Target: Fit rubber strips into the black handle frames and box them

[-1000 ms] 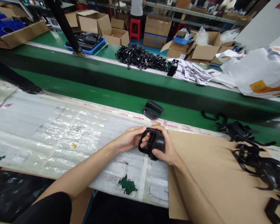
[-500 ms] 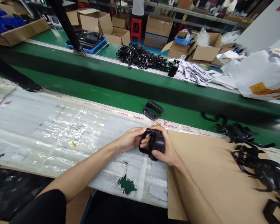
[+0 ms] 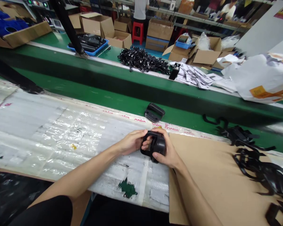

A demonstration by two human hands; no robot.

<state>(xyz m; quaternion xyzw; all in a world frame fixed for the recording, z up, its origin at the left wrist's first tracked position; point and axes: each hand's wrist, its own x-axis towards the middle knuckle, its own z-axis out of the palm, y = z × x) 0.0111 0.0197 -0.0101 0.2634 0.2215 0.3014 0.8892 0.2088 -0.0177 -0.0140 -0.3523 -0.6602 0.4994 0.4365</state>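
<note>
A black plastic part with a loop-shaped handle (image 3: 158, 147) is held between both hands above the near edge of the wrapped worktop. My left hand (image 3: 133, 142) grips the loop side, thumb along its top and fingertips reaching through the opening. Around the rounded right side wraps my right hand (image 3: 168, 149), its thumb on the near face. Just beyond them, a similar black handle part (image 3: 154, 112) lies on the green surface. Some finger ends are hidden behind the held part.
Black curved parts (image 3: 261, 169) are piled on the brown cardboard (image 3: 200, 175) at right. A heap of black cables (image 3: 143, 59), white leaflets (image 3: 195, 75) and a blue tray (image 3: 91, 50) stand on the far ledge. A dark post (image 3: 67, 28) rises at left. People are in the background.
The view has shifted slightly, so the background sits a little lower. Both hands keep the same hold on the black part.
</note>
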